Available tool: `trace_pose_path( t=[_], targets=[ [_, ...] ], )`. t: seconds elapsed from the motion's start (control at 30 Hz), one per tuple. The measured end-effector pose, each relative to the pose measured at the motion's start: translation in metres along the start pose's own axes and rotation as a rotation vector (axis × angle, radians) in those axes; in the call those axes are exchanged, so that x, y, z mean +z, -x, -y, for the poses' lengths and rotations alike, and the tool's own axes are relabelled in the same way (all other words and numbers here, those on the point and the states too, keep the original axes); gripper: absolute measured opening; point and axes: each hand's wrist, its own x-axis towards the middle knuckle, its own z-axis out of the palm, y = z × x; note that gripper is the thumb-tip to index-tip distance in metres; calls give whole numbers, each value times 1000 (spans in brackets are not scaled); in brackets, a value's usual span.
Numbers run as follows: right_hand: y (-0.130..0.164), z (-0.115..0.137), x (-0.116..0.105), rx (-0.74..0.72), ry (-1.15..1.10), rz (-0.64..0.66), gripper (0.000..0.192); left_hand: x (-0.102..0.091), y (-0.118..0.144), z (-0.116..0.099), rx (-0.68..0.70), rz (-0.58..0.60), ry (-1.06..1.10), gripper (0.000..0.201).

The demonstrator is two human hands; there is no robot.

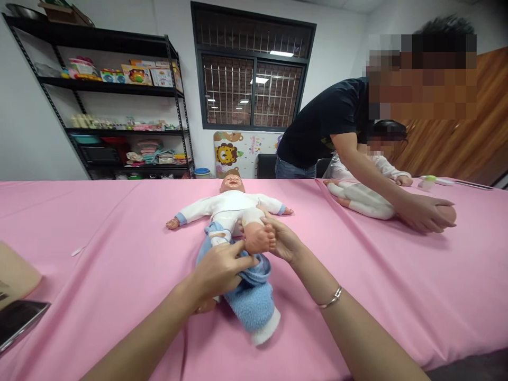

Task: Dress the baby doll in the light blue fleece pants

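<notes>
A baby doll in a white top with blue cuffs lies on its back, arms spread, its head at the far side. Its raised bare foot points toward me. My right hand is closed around that leg from the right, behind the foot. Light blue fleece trousers with a white end lie bunched around the doll's other leg and below the raised foot. My left hand is closed on the trousers, its fingers close under the raised foot; the fingertips are partly hidden.
Pink cloth covers the table. At the left edge are a phone and a beige object. On the right a co-worker bends over another doll, with a small bottle beyond. A stocked shelf stands behind.
</notes>
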Motion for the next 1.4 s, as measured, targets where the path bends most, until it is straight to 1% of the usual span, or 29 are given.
trace_pose_path(
  t=[0.1,0.17,0.23,0.3,0.37,0.43,0.53,0.63,0.7,0.77,0.87,0.97,1.03,1.13,1.2,1.33,1.37,1.4],
  targets=[
    [-3,-6,10,40,-213,-96,63,-1,1,0,22,-28,-22,42],
    [-4,-6,13,33,-299,-152,72,-4,1,-1,12,-41,0,41],
    [-3,-4,14,24,-297,-156,81,-6,1,-2,2,-90,24,40],
    [0,-3,16,40,-258,-123,89,-6,0,-3,8,-162,54,38],
    [2,-4,18,47,-199,-85,91,-5,1,-4,12,-199,96,38],
    [4,-6,19,26,-134,-65,89,-3,0,-5,-11,-191,136,38],
    [4,-10,20,-20,-43,-42,86,-2,0,-7,-86,-170,206,34],
    [3,-15,22,-77,32,34,83,-1,0,-6,-215,-141,294,26],
    [3,-17,24,-77,35,102,79,0,0,-3,-325,-123,351,22],
    [2,-19,25,-33,33,125,70,0,-4,3,-431,-117,387,19],
    [0,-23,23,-7,76,85,49,3,-17,18,-540,-100,354,16],
    [-3,-27,16,28,112,82,53,9,-35,35,-573,-100,286,17],
    [-4,-28,9,74,125,130,50,14,-45,42,-584,-124,273,18],
    [-3,-25,0,106,122,233,42,21,-49,43,-625,-129,241,19],
    [-1,-20,-5,110,121,271,42,23,-46,40,-667,-82,178,18],
    [1,-11,-14,96,165,343,51,21,-38,35,-743,30,49,22],
    [1,-10,-18,110,177,372,52,20,-37,36,-720,57,47,22],
    [1,-10,-23,135,187,402,53,19,-36,38,-669,84,59,22]
  ],
)
